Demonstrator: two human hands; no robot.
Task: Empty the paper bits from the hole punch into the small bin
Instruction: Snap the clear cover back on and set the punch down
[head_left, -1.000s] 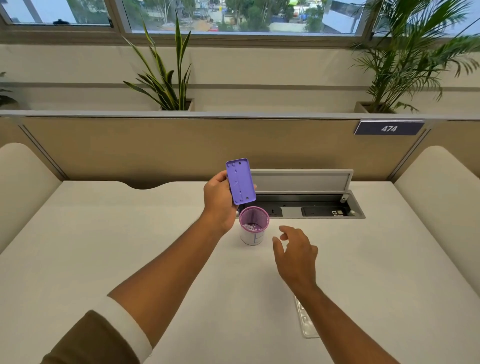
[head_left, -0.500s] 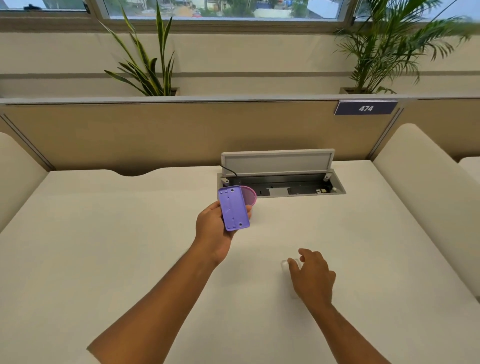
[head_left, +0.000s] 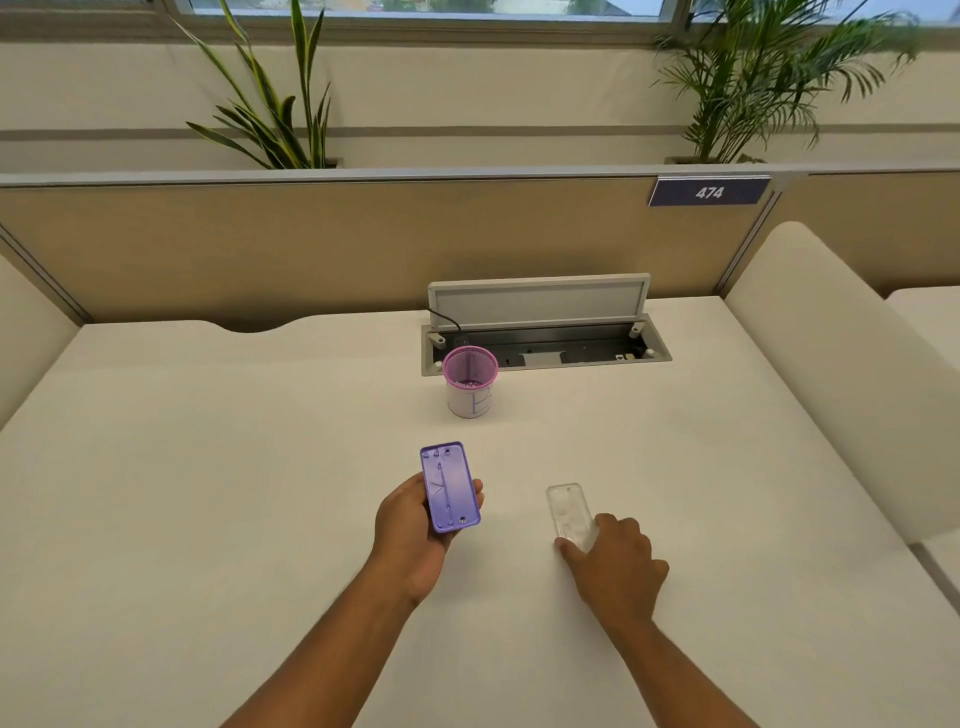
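Observation:
My left hand (head_left: 413, 535) holds the flat purple hole punch (head_left: 449, 487) by its long edges, its underside with small holes facing me, a little above the desk. The small bin (head_left: 470, 384), a white cup with a pink rim, stands upright farther back with paper bits at its bottom. A clear plastic cover (head_left: 569, 514) lies flat on the desk to the right of the punch. My right hand (head_left: 613, 566) rests on the cover's near end with fingertips touching it.
An open cable tray (head_left: 545, 348) with a raised lid sits in the white desk (head_left: 208, 493) just behind the bin. A beige partition with a "474" sign (head_left: 709, 192) closes the back; padded side panels flank the desk.
My left hand has brought the purple punch back from above the bin toward me. My right hand has come down onto the clear cover.

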